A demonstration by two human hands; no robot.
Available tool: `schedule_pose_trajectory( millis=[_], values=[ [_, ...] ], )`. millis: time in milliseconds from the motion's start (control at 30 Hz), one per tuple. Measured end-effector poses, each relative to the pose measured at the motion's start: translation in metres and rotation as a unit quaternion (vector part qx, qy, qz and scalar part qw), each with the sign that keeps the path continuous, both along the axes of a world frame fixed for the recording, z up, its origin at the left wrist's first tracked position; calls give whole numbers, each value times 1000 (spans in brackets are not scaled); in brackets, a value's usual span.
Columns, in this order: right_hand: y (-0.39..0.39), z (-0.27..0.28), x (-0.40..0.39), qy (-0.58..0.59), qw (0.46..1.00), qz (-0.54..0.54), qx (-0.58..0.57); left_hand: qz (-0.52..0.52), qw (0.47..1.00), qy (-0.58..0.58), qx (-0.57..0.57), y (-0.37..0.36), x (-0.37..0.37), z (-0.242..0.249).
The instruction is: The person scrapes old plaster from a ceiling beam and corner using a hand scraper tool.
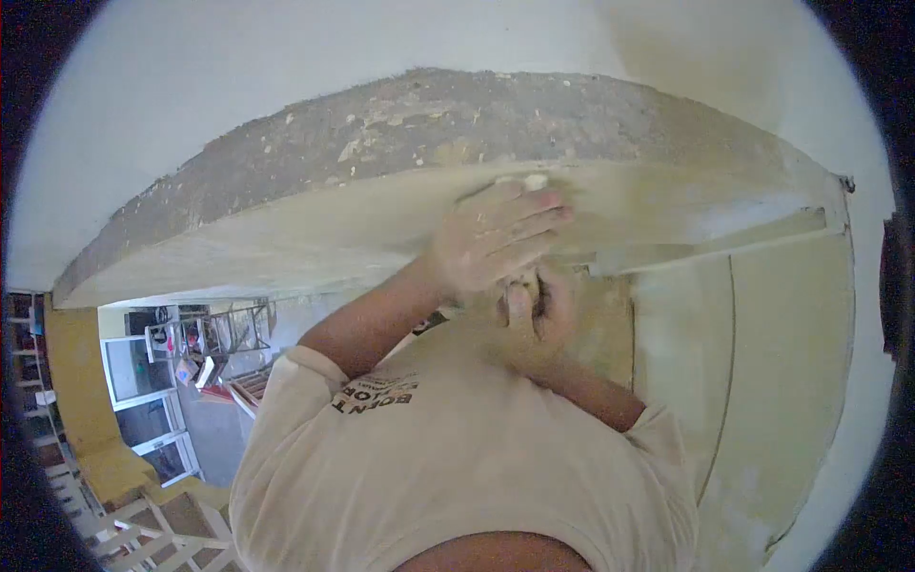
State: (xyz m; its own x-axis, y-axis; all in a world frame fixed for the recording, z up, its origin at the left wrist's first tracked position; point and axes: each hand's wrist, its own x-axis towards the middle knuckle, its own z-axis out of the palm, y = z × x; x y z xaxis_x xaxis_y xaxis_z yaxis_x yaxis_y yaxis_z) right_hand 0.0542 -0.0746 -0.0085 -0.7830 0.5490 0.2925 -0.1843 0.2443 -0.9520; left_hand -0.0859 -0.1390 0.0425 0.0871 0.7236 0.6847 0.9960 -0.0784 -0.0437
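Observation:
My left hand [503, 234] lies flat against the pale, smooth face just under a rough grey band [381, 129] of wall, its fingers stretched out together and pointing right. A small whitish lump [537, 181] shows at the upper edge of its fingers. Close below it, my right hand [548, 310] is closed, with the fingers curled in and the thumb up. What it holds, if anything, is hidden by the fingers.
At lower left, past a yellow pillar [71, 381], are white-framed glass panels [143, 391] and a cluttered metal rack [238, 329]. Wooden slats [162, 539] cross the bottom left corner. A ledge [715, 253] and cream panels [782, 381] stand at right.

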Motion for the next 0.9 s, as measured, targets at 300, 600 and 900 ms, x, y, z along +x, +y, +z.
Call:
schedule_pose_trajectory(
  millis=[300,600,900],
  values=[
    [-4,-3,-4,14,999,18,27,8,998,-37,52,-10,1,4],
    [-14,-4,-5,30,999,-4,18,36,998,-5,-53,-10,-6,-4],
    [-26,-5,-8,39,999,1,7,15,1000,8,-16,-23,-9,0]
  ],
)
